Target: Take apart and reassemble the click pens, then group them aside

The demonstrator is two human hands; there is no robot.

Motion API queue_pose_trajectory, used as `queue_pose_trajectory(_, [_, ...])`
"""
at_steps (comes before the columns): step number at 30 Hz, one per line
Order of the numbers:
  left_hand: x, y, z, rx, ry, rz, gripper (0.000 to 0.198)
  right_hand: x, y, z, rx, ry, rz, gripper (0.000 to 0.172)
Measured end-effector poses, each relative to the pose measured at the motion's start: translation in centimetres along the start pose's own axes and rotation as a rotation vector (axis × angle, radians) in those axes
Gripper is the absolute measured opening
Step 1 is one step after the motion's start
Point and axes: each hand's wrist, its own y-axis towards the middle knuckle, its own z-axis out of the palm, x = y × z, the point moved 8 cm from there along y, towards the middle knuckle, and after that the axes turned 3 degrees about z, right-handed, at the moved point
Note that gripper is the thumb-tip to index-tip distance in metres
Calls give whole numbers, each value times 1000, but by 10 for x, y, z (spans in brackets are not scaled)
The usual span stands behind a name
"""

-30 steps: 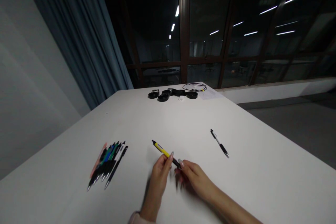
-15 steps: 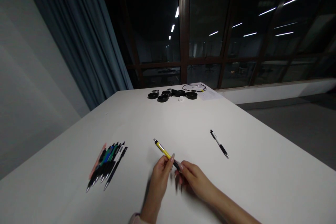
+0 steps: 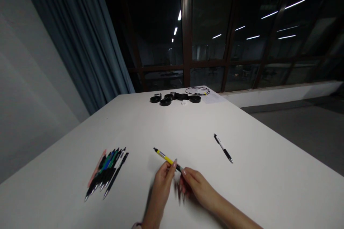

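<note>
A yellow pen with a black clicker end slants just above the table between my two hands. My left hand pinches it around the middle, thumb on top. At its dark lower end my right hand is closed on it, with the tip hidden by the fingers; the other right fingers are smeared by motion. To the left lies a close bunch of several pens in black, blue, green, white and pink. A white-and-black pen rests alone on the right.
The white table runs away from me towards dark windows. Black round reels or straps lie at its far end, beside a coiled black cable and a sheet of paper. A blue curtain hangs at the left.
The yellow pen has turned slightly flatter, its clicker end dropping and shifting left. Both hands keep hold of it. The whole view has shifted a little.
</note>
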Motion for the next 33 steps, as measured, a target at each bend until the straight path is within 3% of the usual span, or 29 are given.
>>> queue_pose_trajectory(10, [-5,-3,-2,-39,-57,-12,65,-10,6,6,92,361,148,65])
queue_pose_trajectory(14, [-4,-3,-1,-16,-61,-63,66,-8,5,7,117,294,113,64])
queue_pose_trajectory(18, [2,2,-6,-64,-27,-12,62,-7,6,-1,33,143,66,63])
queue_pose_trajectory(24, [7,2,-6,-55,-9,-8,61,-3,7,-4,-6,74,47,74])
queue_pose_trajectory(33, [7,2,-4,-38,-5,-41,63,-2,5,-10,-79,97,-29,60])
